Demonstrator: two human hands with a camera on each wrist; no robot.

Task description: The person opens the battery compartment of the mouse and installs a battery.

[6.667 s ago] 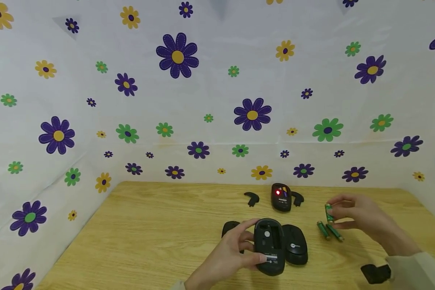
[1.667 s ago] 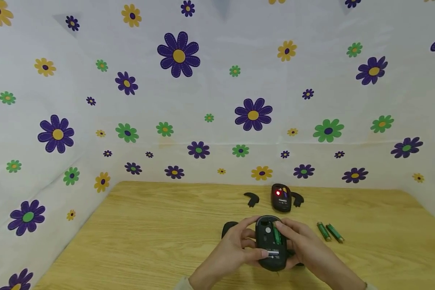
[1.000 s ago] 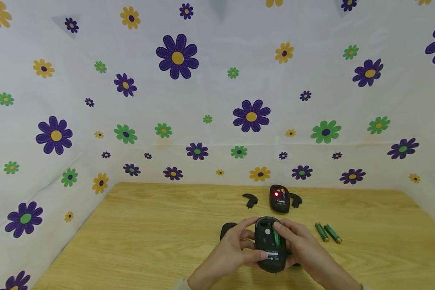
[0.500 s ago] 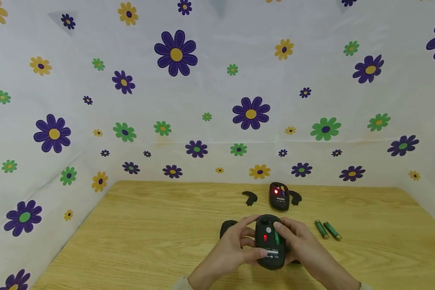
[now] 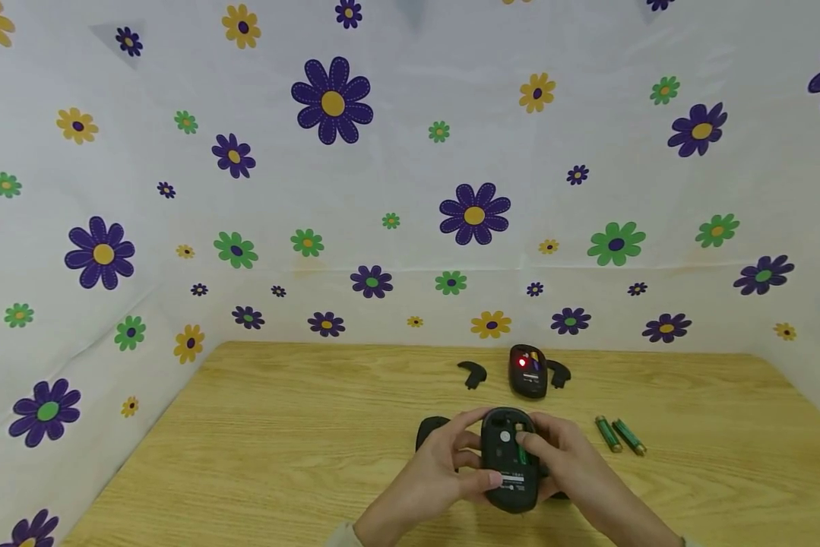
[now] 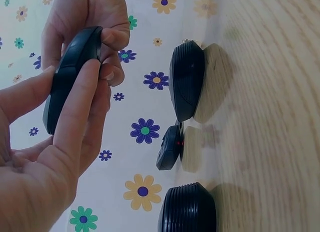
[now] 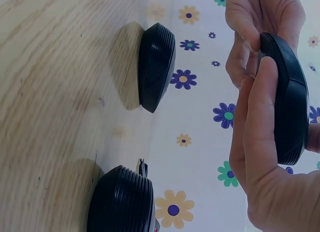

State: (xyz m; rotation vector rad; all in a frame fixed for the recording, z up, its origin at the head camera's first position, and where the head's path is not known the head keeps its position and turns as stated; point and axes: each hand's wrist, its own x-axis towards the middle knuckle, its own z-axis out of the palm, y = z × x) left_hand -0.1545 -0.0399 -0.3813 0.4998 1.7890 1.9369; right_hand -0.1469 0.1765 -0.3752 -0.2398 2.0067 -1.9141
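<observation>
Held clear above the wooden counter (image 5: 300,425), underside facing the person, is a black oval plastic mouse (image 5: 501,460) with a slim green cylindrical battery (image 5: 522,456) in its slot, which I'd judge is being seated; getting it flat seems to want firm thumb pressure. The left hand (image 5: 437,467) curls round one side, the right hand (image 5: 567,453) the other, its thumb over the battery, wrists angled inward

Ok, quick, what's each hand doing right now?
Left hand: holding the upturned mouse by one side.
Right hand: holding its other side, thumb on the battery.
</observation>
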